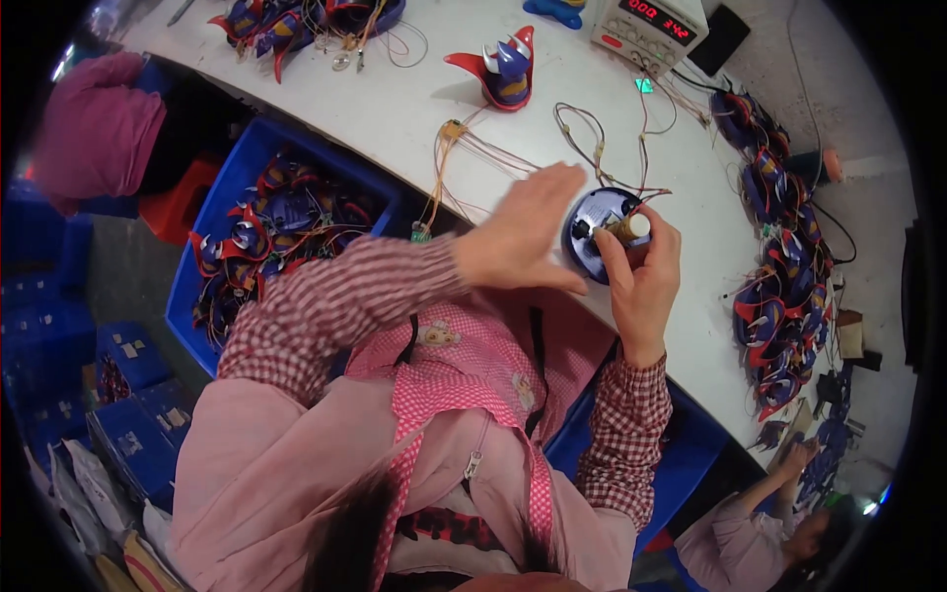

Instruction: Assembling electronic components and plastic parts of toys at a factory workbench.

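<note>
At the near edge of the white table [395, 109], just past the pink checked apron, the two hands meet over a round dark-blue disc [598, 229] that lies flat on the tabletop with thin wires running out of its far side. The right hand [643, 281] is closed on a small cylinder with a white cap [627, 228], thumb and fingers pinched round it so its tip presses down onto the disc's face; it looks like an applicator or small tool held upright for control, though its kind cannot be told. The left hand [525, 229] lies flat with fingers together and stretched out, gripping nothing, its fingertips at the disc's left rim, seemingly to steady the part while the other hand works. Left of the person, below table level, a blue crate [222, 197] is heaped with red-and-blue shell pieces and tangled wire, within easy reach of the left arm. Loose wires [473, 148] trail across the table just beyond the hands and could snag a sleeve. Farther off stands one red-and-blue winged shell [503, 69], upright and apart. A long row of like pieces [784, 296] lines the right edge of the table. At the far side sit a bench power supply with red digits [651, 25] and another pile of shells [296, 25]. Another person's hand [799, 456] works at lower right, well apart.
</note>
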`<state>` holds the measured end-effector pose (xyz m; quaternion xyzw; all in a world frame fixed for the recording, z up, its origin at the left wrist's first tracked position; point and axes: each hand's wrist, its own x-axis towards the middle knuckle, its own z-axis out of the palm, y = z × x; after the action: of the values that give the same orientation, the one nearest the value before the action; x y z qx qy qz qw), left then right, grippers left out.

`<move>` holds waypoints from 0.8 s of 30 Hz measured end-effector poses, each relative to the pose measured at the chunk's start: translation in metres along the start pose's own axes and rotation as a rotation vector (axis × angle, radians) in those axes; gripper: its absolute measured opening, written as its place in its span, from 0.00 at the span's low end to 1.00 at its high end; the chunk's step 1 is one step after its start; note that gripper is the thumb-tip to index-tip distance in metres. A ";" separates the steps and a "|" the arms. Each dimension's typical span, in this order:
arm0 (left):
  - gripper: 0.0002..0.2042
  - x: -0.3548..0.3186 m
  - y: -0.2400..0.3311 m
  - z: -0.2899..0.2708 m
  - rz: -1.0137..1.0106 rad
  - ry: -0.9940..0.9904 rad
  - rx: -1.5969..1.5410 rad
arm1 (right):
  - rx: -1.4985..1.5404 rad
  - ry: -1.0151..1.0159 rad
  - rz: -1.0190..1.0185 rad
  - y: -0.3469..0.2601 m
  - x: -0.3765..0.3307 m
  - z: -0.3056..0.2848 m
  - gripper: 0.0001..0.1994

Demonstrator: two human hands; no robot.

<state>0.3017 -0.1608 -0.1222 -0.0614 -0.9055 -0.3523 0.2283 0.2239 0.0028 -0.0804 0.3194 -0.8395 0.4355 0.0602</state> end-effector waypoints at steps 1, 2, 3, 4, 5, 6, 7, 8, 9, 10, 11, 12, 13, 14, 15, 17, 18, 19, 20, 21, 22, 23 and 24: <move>0.49 0.008 -0.001 0.011 0.005 0.009 0.006 | 0.015 0.002 -0.027 0.008 0.001 0.004 0.17; 0.52 0.015 -0.002 0.020 0.001 -0.020 0.032 | 0.032 0.003 -0.055 0.015 0.002 0.009 0.16; 0.55 0.021 -0.004 0.027 -0.007 -0.050 0.057 | 0.050 0.001 -0.081 0.021 0.005 0.012 0.15; 0.55 0.024 -0.001 0.031 -0.007 -0.046 0.060 | 0.052 0.000 -0.086 0.022 0.006 0.011 0.15; 0.54 0.025 0.002 0.034 -0.018 -0.040 0.050 | 0.022 -0.015 -0.081 0.023 0.007 0.010 0.14; 0.53 0.026 0.004 0.037 -0.031 -0.036 0.040 | -0.006 -0.030 -0.074 0.023 0.007 0.009 0.13; 0.52 0.026 0.005 0.039 -0.044 -0.033 0.031 | -0.033 -0.046 -0.066 0.023 0.007 0.009 0.12; 0.52 0.026 0.005 0.041 -0.050 -0.035 0.034 | -0.027 -0.050 -0.065 0.021 0.006 0.010 0.12; 0.52 0.028 0.004 0.044 -0.056 -0.024 0.021 | -0.072 -0.051 -0.108 0.018 0.009 0.009 0.11; 0.51 0.030 0.004 0.045 -0.062 -0.012 0.007 | -0.118 -0.051 -0.150 0.015 0.011 0.008 0.09; 0.51 0.031 0.003 0.045 -0.066 -0.001 -0.006 | -0.163 -0.050 -0.193 0.014 0.012 0.008 0.08; 0.51 0.030 0.003 0.045 -0.070 0.002 -0.005 | -0.161 -0.054 -0.196 0.014 0.011 0.007 0.08; 0.51 0.029 0.004 0.044 -0.086 -0.014 0.004 | -0.107 -0.007 -0.204 0.014 0.008 0.004 0.08; 0.51 0.030 0.004 0.042 -0.100 -0.027 0.017 | -0.052 0.040 -0.216 0.015 0.006 0.003 0.07; 0.50 0.031 0.004 0.040 -0.116 -0.040 0.029 | 0.005 0.086 -0.228 0.015 0.004 0.001 0.07; 0.50 0.029 0.005 0.038 -0.124 -0.045 0.039 | 0.035 0.180 -0.061 0.013 0.008 -0.022 0.06; 0.50 0.029 0.006 0.036 -0.121 -0.052 0.041 | 0.027 0.205 -0.019 0.016 0.013 -0.030 0.07; 0.50 0.031 0.007 0.035 -0.107 -0.064 0.037 | 0.011 0.240 0.026 0.023 0.018 -0.040 0.07; 0.50 0.028 0.008 0.031 -0.111 -0.062 0.041 | 0.015 0.237 0.024 0.034 0.020 -0.045 0.07; 0.47 0.026 0.011 0.029 -0.078 -0.033 0.035 | 0.014 0.226 0.065 0.051 0.020 -0.048 0.08; 0.44 0.020 0.012 0.026 -0.052 0.002 0.030 | 0.014 0.207 0.102 0.064 0.020 -0.048 0.08; 0.40 0.016 0.013 0.020 -0.026 0.036 0.024 | 0.013 0.188 0.140 0.075 0.020 -0.050 0.09; 0.40 0.010 0.011 0.009 -0.035 0.036 0.027 | 0.016 0.179 0.140 0.077 0.020 -0.052 0.09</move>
<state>0.2921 -0.1474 -0.1167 -0.0359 -0.9068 -0.3452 0.2392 0.1536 0.0653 -0.0949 0.2202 -0.8475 0.4722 0.1017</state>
